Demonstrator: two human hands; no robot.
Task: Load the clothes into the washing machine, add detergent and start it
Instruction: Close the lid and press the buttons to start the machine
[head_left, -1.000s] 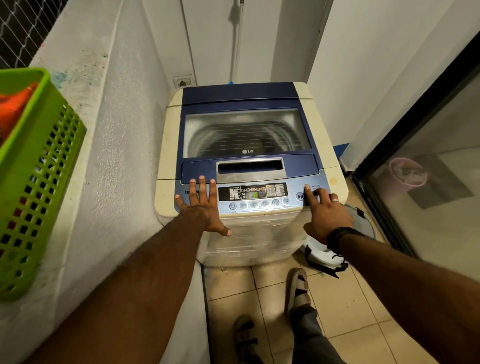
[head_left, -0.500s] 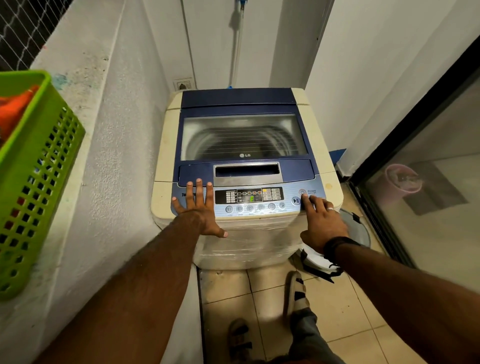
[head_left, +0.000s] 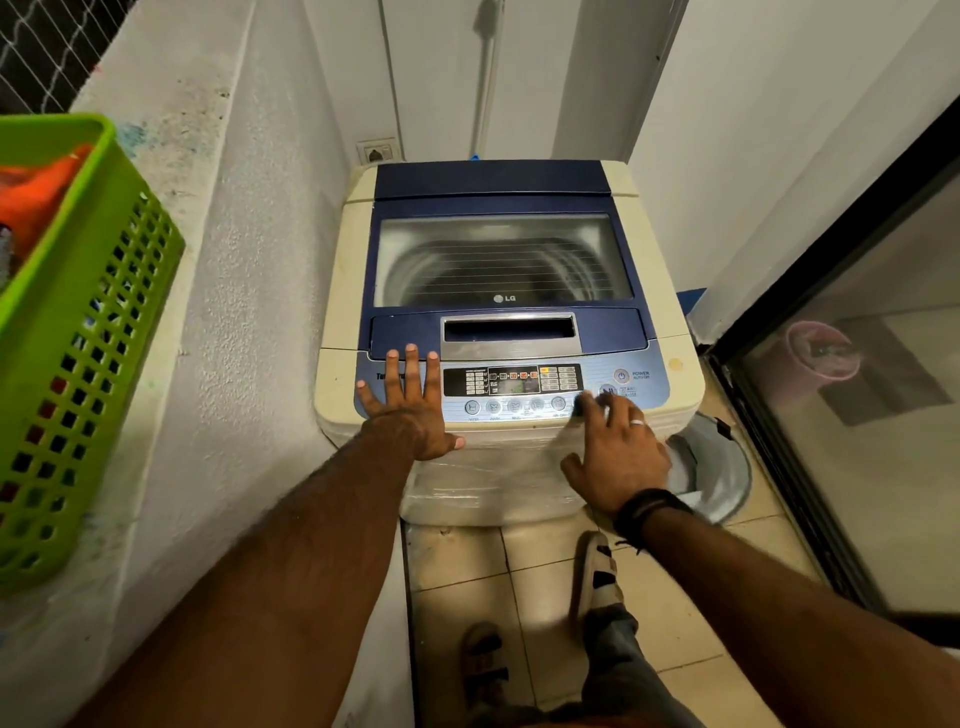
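Observation:
A cream and blue top-loading washing machine (head_left: 343, 291) stands against the back wall with its glass lid (head_left: 498, 260) closed. Lights show on its control panel (head_left: 514, 382). My left hand (head_left: 410, 405) lies flat, fingers straight, on the left end of the panel. My right hand (head_left: 613, 447) hovers at the panel's right end, its blurred fingertips at the start/pause button (head_left: 607, 391), below the power button (head_left: 621, 375). Whether a fingertip touches the button is unclear. A green plastic basket (head_left: 88, 332) on the left ledge holds orange cloth (head_left: 36, 192).
A white rough ledge (head_left: 208, 260) runs along the left. A round grey lid (head_left: 722, 473) lies on the tiled floor right of the machine. A dark-framed glass door (head_left: 857, 364) stands on the right. My sandalled feet (head_left: 597, 577) are on the tiles.
My right hand has slid from the power button leftward and down to the start/pause button. The left hand has stayed flat on the panel.

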